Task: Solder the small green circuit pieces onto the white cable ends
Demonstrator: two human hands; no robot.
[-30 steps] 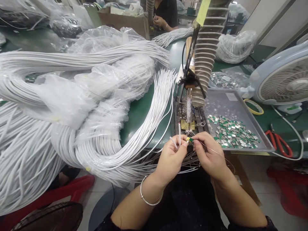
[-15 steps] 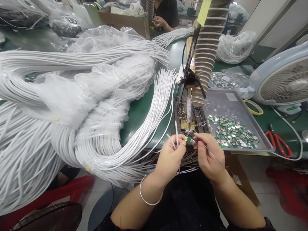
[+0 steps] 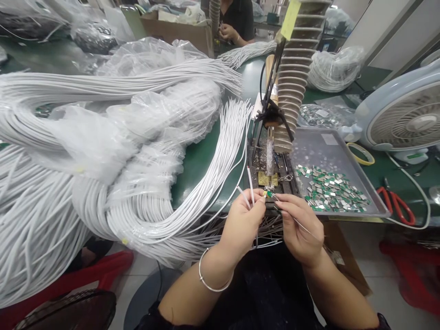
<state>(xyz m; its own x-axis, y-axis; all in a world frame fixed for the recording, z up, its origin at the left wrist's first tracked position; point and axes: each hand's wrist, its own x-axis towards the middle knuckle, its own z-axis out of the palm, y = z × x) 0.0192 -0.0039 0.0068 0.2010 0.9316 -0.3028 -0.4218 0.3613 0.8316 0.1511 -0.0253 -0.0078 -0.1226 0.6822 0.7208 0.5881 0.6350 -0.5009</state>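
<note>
A: State of your hands?
B: Your left hand (image 3: 242, 224) is closed on white cables (image 3: 250, 185), a green board (image 3: 269, 194) at its fingertips, near the iron's tip. Your right hand (image 3: 302, 227) pinches a thin wire (image 3: 304, 227) beside the board.
A: Surroundings?
B: Iron (image 3: 270, 158) and ribbed hose (image 3: 292, 87) stand straight ahead, hiding part of your bench (image 3: 199, 169). Bundles (image 3: 192, 211) crowd your left. Right side: tray (image 3: 314, 146) of loose pieces (image 3: 337, 190), fan (image 3: 405, 110), tape roll (image 3: 367, 160), red-handled cutters (image 3: 397, 206).
A: Labels?
B: Yellow tag (image 3: 290, 20) against the hose, white label (image 3: 329, 139) in your tray; any writing too small to tell.
</note>
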